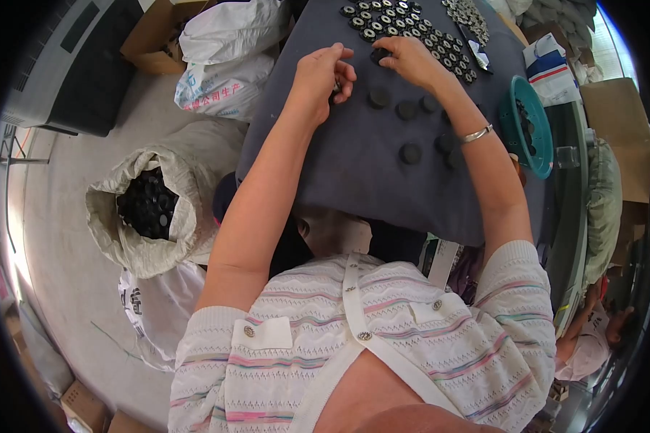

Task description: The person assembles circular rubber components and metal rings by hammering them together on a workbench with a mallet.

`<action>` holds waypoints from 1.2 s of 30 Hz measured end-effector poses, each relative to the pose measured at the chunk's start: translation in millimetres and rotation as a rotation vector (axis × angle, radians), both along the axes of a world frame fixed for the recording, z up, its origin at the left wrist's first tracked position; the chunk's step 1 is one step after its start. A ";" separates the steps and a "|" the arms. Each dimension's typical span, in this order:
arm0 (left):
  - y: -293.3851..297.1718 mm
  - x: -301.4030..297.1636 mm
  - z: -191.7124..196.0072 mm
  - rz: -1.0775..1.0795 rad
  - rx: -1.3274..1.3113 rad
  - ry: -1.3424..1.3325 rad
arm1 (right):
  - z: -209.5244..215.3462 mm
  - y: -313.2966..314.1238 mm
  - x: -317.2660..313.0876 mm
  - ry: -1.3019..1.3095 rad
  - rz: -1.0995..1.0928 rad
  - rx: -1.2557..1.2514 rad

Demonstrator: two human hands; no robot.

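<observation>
Head view: a sack (101, 209), open at the top and containing black pieces (152, 206), stands on the floor (58, 191), nearer the body than the left hand (325, 83) and well left of it. A white bag (227, 36) lies left of this hand, beyond the edge of the desk (339, 166). The left hand is above the desk, fingers curled; a small item shows at the fingers, but its kind and whether it is gripped cannot be told. Immediately right, a black disc (378, 55) is pinched between the thumb and fingers of the right hand (412, 61). Ringed discs (412, 25) lie in rows beyond the right hand. Plain discs (406, 110) lie spaced apart, nearer the body than this hand. Washers (466, 18) are heaped beyond it and to its right. A teal basket (545, 144) stands right of the right forearm, with dark pieces inside.
</observation>
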State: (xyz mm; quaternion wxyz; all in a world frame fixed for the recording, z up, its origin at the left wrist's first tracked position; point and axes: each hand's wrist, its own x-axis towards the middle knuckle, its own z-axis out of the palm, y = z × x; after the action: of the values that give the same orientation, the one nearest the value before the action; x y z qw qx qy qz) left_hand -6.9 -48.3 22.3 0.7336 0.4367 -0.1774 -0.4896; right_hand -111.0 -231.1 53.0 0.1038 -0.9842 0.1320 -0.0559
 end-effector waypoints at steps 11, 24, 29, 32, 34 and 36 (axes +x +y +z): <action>-2.9 13.3 -7.9 0.025 -0.085 0.143 | 9.1 6.0 14.6 0.144 0.023 -0.140; -4.8 24.0 -26.0 0.077 -0.324 0.643 | 27.7 124.9 5.7 -0.249 0.242 -0.279; -5.1 28.8 -35.8 0.076 -0.334 0.526 | 12.3 129.8 12.8 -0.254 0.368 -0.221; -6.4 16.7 -17.5 0.090 -0.254 0.568 | 12.2 121.1 7.4 -0.197 0.325 -0.236; -4.1 18.1 -16.5 0.102 -0.260 0.555 | 9.1 122.7 9.6 -0.239 0.333 -0.239; -2.9 20.4 -18.8 0.119 -0.265 0.542 | 7.2 124.5 10.6 -0.281 0.347 -0.239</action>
State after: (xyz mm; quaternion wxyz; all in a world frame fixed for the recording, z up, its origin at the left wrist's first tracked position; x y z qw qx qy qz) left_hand 13.5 -51.1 3.5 0.8322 0.2001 -0.0117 -0.5169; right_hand -100.4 -106.6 60.3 0.0123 -0.9800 -0.0620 -0.1889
